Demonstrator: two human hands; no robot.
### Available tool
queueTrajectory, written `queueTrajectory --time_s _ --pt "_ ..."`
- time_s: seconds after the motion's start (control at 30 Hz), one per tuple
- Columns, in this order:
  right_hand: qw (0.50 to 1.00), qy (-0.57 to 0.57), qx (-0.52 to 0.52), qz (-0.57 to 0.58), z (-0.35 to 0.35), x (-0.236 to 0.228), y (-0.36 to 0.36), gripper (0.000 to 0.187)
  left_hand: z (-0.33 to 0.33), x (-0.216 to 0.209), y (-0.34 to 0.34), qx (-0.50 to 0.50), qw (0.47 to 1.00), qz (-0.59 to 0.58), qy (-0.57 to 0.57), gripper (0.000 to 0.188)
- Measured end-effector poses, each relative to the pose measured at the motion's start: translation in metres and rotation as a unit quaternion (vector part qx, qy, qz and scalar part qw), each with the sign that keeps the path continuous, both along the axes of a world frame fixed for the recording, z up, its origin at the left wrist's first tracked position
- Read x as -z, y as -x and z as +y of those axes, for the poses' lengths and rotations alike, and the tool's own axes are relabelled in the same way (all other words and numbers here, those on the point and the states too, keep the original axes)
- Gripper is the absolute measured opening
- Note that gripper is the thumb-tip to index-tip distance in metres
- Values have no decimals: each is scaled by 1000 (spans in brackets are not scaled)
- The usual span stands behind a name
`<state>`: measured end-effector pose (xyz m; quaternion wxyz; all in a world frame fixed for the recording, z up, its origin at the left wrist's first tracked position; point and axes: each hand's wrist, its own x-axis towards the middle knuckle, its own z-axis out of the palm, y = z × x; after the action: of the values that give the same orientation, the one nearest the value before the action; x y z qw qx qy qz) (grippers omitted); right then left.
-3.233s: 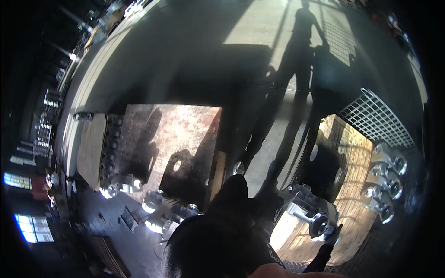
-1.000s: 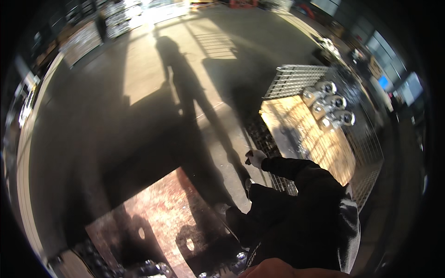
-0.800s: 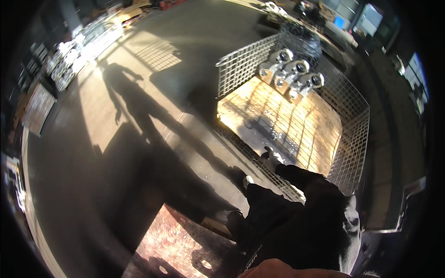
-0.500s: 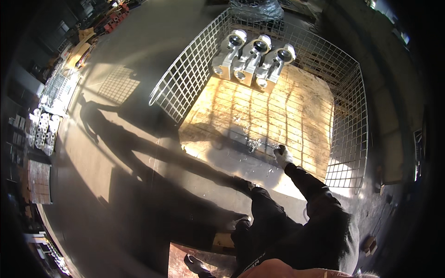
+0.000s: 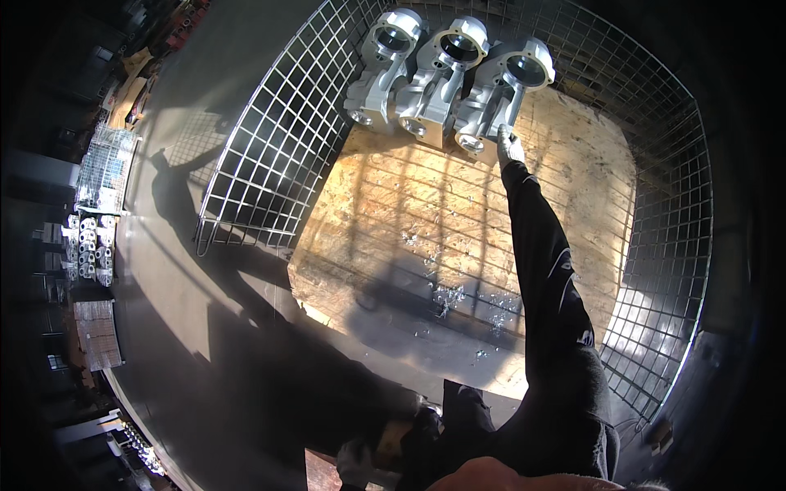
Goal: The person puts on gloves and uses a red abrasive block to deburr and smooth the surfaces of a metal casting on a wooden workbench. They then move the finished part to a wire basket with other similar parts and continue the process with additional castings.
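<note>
Three silver metal castings stand in a row at the far end of a wooden board [image 5: 393, 196]: a left casting [image 5: 381, 74], a middle casting [image 5: 432, 90] and a right casting [image 5: 483, 110]. Each has a large round ring opening on top and a smaller round opening at its lower end. My right hand [image 5: 511, 149], in a light glove, is stretched far out and closed at the lower right side of the right casting; its fingertips are partly hidden. Low at the left, my gloved left hand [image 5: 354, 462] hangs in shadow beside a reddish-brown surface [image 5: 321, 473]; its fingers are unclear.
Wire mesh panels flank the board, a left panel [image 5: 278, 123] and a right panel [image 5: 663, 303]. Metal shavings [image 5: 447, 299] are scattered on the board's near half. Stacked metal parts [image 5: 90, 245] and brown boxes [image 5: 97, 334] stand along the far left.
I have leaned forward over the board. My right hand has moved away from me, from the board's near edge to the right casting. My left hand stays low beside the reddish-brown surface.
</note>
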<state>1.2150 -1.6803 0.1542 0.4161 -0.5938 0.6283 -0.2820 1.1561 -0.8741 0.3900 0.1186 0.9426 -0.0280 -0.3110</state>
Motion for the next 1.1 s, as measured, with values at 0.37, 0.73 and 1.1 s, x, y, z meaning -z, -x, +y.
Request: queueTrajectory --time_s 0.37,0.73,1.1 --pt "986 -123 -36 -107 81 -1 58 88 -18 52 9 138 977 -50 153 28" --pt "970 -224 -75 -53 428 -40 182 46 -291 189 26 -204 862 216 410 55" --pt "927 320 -178 80 168 -194 224 39 -295 231 17 -365 725 276 515 37"
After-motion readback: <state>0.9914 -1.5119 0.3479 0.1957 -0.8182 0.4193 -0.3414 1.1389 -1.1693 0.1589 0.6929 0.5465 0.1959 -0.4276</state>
